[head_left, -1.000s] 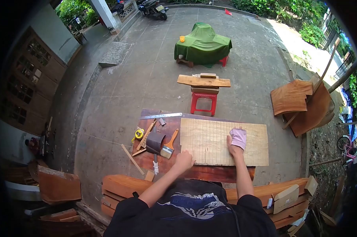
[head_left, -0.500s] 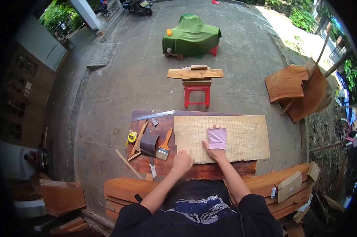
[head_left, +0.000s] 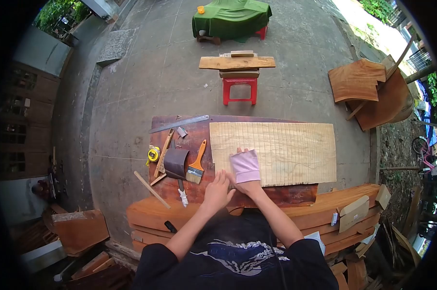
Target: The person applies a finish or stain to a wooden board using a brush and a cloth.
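Observation:
My right hand [head_left: 247, 186] lies flat at the lower left of the pale, ridged wooden board [head_left: 286, 152], fingers stretched forward. A pink cloth band [head_left: 245, 166] covers most of it, and the fingertips show beyond the band's far edge. Close beside it, my left hand [head_left: 217, 191] is open with its fingers extended, near the board's left edge and nearly touching the right hand. To the left on the reddish-brown tabletop [head_left: 271, 194] are a paintbrush [head_left: 199, 157] with an orange handle and a curved dark brown sheet [head_left: 175, 163], possibly sandpaper.
A yellow tape measure [head_left: 153, 154], a metal ruler [head_left: 180, 123] and wooden strips [head_left: 165, 152] lie at the table's left. Beyond stands a red stool [head_left: 240, 81] bearing a plank [head_left: 237, 62]. Stacked timber [head_left: 155, 212] borders the near side, and wooden slabs [head_left: 355, 82] stand at right.
My right hand with the pink band has slid left and nearer along the board. The left hand has uncurled and come alongside it. The head view has tilted downward.

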`<action>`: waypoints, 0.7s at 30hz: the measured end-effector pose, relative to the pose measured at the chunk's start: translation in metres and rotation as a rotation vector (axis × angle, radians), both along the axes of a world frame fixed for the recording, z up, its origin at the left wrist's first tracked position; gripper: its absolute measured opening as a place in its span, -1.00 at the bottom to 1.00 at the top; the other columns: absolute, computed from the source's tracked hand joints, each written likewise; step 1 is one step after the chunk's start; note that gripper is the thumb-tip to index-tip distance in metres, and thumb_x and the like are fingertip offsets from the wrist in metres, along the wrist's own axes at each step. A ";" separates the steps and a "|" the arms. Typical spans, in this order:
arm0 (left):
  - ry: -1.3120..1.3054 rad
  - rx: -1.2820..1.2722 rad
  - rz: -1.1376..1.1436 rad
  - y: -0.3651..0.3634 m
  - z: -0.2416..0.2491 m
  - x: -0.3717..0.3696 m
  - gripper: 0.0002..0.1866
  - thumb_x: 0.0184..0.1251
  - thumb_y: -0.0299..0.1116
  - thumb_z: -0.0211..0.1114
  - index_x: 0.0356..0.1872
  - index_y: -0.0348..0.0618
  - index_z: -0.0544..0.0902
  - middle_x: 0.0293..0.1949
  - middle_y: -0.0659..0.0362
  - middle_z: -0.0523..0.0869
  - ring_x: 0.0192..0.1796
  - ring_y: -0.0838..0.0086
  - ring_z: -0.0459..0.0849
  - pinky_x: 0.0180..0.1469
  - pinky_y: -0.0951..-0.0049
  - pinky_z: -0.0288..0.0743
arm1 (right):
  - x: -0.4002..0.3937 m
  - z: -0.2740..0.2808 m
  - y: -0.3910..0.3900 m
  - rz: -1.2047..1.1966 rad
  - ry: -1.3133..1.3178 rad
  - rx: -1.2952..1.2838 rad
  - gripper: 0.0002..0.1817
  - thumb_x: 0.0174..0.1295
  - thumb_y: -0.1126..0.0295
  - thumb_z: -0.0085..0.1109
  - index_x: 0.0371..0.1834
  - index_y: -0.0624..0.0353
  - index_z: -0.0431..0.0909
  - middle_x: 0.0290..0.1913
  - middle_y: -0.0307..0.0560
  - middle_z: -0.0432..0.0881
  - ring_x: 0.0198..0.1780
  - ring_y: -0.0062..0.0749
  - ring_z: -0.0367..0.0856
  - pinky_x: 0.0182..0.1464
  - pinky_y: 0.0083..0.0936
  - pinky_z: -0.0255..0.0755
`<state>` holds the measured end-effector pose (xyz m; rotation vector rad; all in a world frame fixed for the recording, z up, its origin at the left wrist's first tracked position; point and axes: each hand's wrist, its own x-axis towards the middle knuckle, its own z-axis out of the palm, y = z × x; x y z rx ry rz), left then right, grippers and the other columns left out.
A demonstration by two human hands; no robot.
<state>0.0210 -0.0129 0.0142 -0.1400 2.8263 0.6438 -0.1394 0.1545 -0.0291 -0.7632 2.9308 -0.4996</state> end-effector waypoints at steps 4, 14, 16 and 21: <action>-0.005 0.025 -0.023 -0.008 -0.007 0.001 -0.27 0.41 -0.11 0.47 0.44 -0.40 0.50 0.53 -0.30 0.47 0.60 -0.11 0.45 0.31 0.02 0.66 | -0.047 0.002 0.093 -0.076 0.026 -0.008 -0.20 0.54 -0.02 0.17 0.71 0.18 0.25 0.75 0.39 0.08 0.77 0.30 -0.05 0.79 0.03 -0.22; -0.043 -0.076 -0.104 -0.006 -0.011 -0.003 -0.24 0.46 -0.01 0.42 0.42 -0.46 0.48 0.53 -0.35 0.46 0.60 -0.13 0.45 0.31 0.02 0.68 | -0.062 -0.025 -0.047 -0.083 0.167 -0.024 -0.10 0.50 -0.22 0.09 0.76 0.06 0.20 0.79 0.37 -0.01 0.77 0.44 -0.17 0.76 0.25 -0.42; -0.091 -0.101 -0.146 -0.009 -0.008 -0.006 -0.23 0.46 0.00 0.42 0.42 -0.47 0.48 0.53 -0.35 0.46 0.59 -0.12 0.46 0.30 0.01 0.69 | -0.038 -0.008 -0.094 0.178 0.020 -0.113 -0.15 0.48 -0.24 0.10 0.69 0.05 0.30 0.78 0.31 0.05 0.78 0.27 -0.10 0.79 0.15 -0.40; -0.130 -0.036 -0.143 -0.017 0.000 -0.010 -0.24 0.45 -0.01 0.43 0.44 -0.43 0.49 0.53 -0.26 0.49 0.61 -0.03 0.44 0.29 0.01 0.66 | -0.099 -0.006 -0.047 0.145 0.089 -0.121 -0.24 0.54 -0.17 0.03 0.61 0.12 0.43 0.67 0.24 0.33 0.78 0.15 0.00 0.81 0.03 -0.36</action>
